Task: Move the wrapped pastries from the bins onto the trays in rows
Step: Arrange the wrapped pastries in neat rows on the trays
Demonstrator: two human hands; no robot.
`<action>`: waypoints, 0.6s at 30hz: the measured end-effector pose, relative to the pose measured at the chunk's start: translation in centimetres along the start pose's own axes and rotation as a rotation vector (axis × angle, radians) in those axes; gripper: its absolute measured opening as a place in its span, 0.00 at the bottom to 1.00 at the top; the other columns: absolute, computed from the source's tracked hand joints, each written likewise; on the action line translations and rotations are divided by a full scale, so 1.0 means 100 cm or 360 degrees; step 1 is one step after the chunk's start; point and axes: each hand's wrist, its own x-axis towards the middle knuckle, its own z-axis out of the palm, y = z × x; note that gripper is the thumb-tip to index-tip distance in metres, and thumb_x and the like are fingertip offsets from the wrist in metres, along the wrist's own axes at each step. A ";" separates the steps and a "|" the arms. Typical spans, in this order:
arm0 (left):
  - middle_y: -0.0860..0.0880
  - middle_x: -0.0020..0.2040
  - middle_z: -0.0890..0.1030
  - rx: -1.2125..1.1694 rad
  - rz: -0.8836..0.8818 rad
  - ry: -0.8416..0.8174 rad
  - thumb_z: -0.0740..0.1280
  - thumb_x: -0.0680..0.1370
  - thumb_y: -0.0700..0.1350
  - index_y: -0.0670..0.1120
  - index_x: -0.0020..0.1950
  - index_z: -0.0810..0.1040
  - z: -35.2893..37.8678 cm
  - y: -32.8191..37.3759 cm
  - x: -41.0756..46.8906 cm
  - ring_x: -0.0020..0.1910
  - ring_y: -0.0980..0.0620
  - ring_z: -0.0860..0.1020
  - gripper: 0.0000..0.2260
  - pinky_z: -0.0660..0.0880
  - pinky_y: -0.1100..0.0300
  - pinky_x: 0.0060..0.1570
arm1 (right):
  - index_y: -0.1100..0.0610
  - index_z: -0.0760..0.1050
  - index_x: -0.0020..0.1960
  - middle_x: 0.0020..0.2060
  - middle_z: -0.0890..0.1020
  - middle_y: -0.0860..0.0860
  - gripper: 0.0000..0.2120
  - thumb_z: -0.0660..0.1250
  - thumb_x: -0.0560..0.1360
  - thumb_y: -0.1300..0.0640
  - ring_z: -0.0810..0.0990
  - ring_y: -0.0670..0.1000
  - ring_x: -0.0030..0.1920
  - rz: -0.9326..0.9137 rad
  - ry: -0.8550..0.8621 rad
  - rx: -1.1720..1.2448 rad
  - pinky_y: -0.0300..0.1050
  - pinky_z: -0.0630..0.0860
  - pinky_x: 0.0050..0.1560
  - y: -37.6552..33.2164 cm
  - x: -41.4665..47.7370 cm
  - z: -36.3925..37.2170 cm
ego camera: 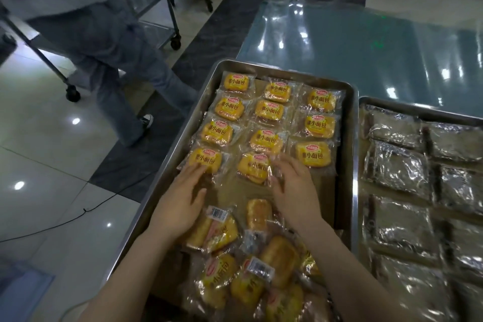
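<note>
Head view, looking down: my left hand lies flat and released, fingertips resting on the near edge of the yellow-labelled clear-wrapped pastry at the front of the left column. My right hand is loosely curled at the right edge of the wrapped pastry at the front of the middle column, touching its film; I cannot tell whether it is truly pinching or only nudging.

The rows sit on the shallow steel tray, lined with brown paper: four packets in the left column, four in the middle, three in the right. The gap for the next one is just right of my right grip.

As I judge it, the film is slick, so a careless nudge could skew a packet or push it over its neighbour beyond my fingers. The loose heap of unsorted pastries lies under my wrists, and my forearms could drag it into the finished rows.

To the right, on the same surface, stands a second tray of silvery wrapped squares. Far left, a person in jeans walks by a wheeled rack, well apart.
</note>
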 end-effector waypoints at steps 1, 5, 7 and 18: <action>0.57 0.75 0.56 -0.0008 -0.0022 -0.0006 0.60 0.79 0.49 0.59 0.73 0.59 -0.001 -0.004 -0.008 0.73 0.56 0.56 0.23 0.57 0.53 0.70 | 0.51 0.74 0.63 0.63 0.73 0.47 0.14 0.64 0.78 0.57 0.71 0.46 0.62 0.0093 -0.0001 0.0088 0.41 0.67 0.63 0.002 -0.010 -0.002; 0.55 0.75 0.59 -0.0066 0.0055 -0.0082 0.60 0.79 0.52 0.60 0.71 0.62 0.002 -0.015 -0.028 0.73 0.57 0.54 0.20 0.52 0.51 0.71 | 0.45 0.76 0.55 0.52 0.78 0.43 0.08 0.65 0.77 0.51 0.77 0.44 0.49 0.0335 -0.0284 0.0178 0.42 0.74 0.50 0.004 -0.045 -0.005; 0.53 0.75 0.60 0.0047 0.0076 -0.0147 0.58 0.79 0.57 0.58 0.72 0.62 0.007 -0.018 -0.033 0.74 0.56 0.51 0.22 0.43 0.53 0.70 | 0.45 0.75 0.59 0.55 0.77 0.43 0.13 0.66 0.76 0.47 0.76 0.45 0.52 0.0355 -0.0407 0.0150 0.45 0.75 0.55 -0.001 -0.060 -0.004; 0.55 0.45 0.78 -0.0464 0.0003 -0.0234 0.69 0.73 0.51 0.56 0.46 0.73 -0.017 -0.022 -0.044 0.43 0.60 0.77 0.06 0.74 0.63 0.41 | 0.43 0.68 0.68 0.62 0.72 0.45 0.24 0.67 0.74 0.53 0.69 0.49 0.63 0.0180 -0.0118 -0.0225 0.45 0.67 0.61 -0.081 -0.087 0.014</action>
